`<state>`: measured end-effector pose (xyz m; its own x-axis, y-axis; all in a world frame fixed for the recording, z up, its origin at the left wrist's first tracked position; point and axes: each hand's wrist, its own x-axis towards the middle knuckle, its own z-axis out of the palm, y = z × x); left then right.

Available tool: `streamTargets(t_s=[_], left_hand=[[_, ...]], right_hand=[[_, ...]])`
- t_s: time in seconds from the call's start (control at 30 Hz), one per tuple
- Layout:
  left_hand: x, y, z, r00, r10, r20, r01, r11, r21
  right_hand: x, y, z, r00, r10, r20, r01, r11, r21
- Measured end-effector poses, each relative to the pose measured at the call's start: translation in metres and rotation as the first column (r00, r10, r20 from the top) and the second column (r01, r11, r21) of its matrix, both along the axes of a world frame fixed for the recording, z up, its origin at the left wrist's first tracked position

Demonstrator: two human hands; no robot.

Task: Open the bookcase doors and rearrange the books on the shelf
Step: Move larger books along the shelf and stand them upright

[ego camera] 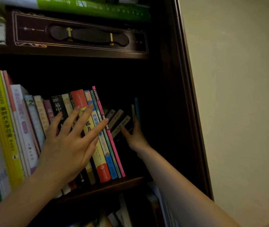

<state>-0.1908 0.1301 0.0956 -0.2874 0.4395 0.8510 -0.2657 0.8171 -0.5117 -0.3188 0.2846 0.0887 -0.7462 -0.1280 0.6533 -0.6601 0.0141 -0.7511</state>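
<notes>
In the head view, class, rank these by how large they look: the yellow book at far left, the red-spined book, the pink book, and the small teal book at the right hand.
1. Yellow book, nearest the camera, so unsure
2. Red-spined book
3. Pink book, similar height but thinner
4. Teal book

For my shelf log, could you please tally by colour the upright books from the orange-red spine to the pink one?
Orange-red and yellow book: 1
Blue book: 1
Thin teal book: 1
Thin pink book: 1
Total: 4
</notes>
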Motion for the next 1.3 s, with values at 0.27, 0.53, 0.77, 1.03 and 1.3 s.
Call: streamTargets(t_s=[0.27, 0.53, 0.77, 1.03, 1.3], left_hand=[[0.0, 0.001, 0.0, 0.999, -0.034, 0.007, 0.034, 0.999, 0.023], [-0.007, 0.021, 0.0, 0.998, -0.021, 0.061, 0.02, 1.0, 0.018], [-0.011, 0.029, 0.028, 1.0, 0.007, -0.009, -0.006, 0.999, 0.039], [-0.018, 0.032, 0.079, 0.999, 0.019, 0.032, -0.025, 0.977, 0.212], [-0.023, 0.032, 0.074, 0.998, -0.059, 0.015, 0.053, 0.962, 0.268]], right_hand=[[-0.036, -0.02, 0.016, 0.994, -0.043, 0.099, 0.049, 0.997, -0.061], [-0.044, -0.018, 0.019, 0.99, 0.033, 0.137, -0.009, 0.985, -0.172], [-0.049, -0.013, 0.024, 0.96, 0.159, 0.232, -0.087, 0.952, -0.294], [-0.048, -0.017, 0.028, 0.947, 0.192, 0.259, -0.085, 0.924, -0.373], [-0.057, -0.027, 0.027, 0.928, 0.3, 0.222, -0.177, 0.878, -0.445]])
